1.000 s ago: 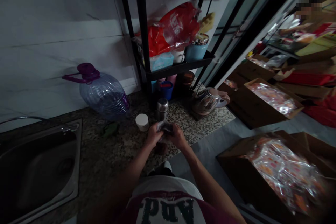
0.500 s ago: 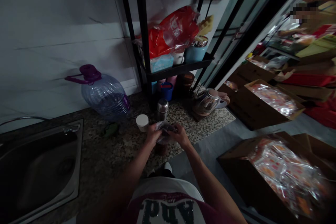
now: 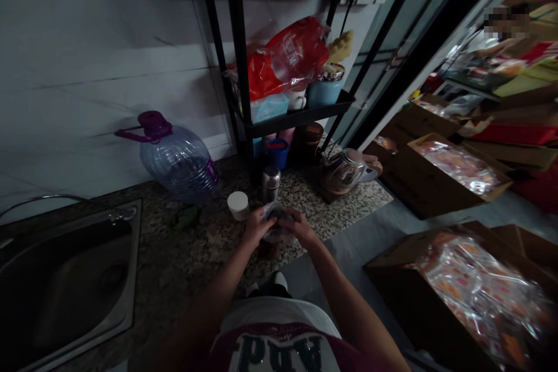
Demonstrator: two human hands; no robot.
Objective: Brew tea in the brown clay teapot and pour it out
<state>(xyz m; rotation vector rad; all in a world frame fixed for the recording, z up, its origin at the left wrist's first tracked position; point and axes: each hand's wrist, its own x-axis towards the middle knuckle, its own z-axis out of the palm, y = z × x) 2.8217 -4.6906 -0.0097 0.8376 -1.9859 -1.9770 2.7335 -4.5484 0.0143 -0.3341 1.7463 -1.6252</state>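
Plastic bag (image 3: 275, 222) pinched between both hands, left hand (image 3: 258, 226) and right hand (image 3: 303, 228) curled close together over granite surface (image 3: 200, 256), near white jar (image 3: 238, 206) and steel flask (image 3: 271, 183)

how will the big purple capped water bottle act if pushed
The large plastic water bottle looks thin-walled, so it probably flexes under a push. Its round body sits tilted on the granite counter, so it could roll or tip. Its fill level is unclear, so weight too.
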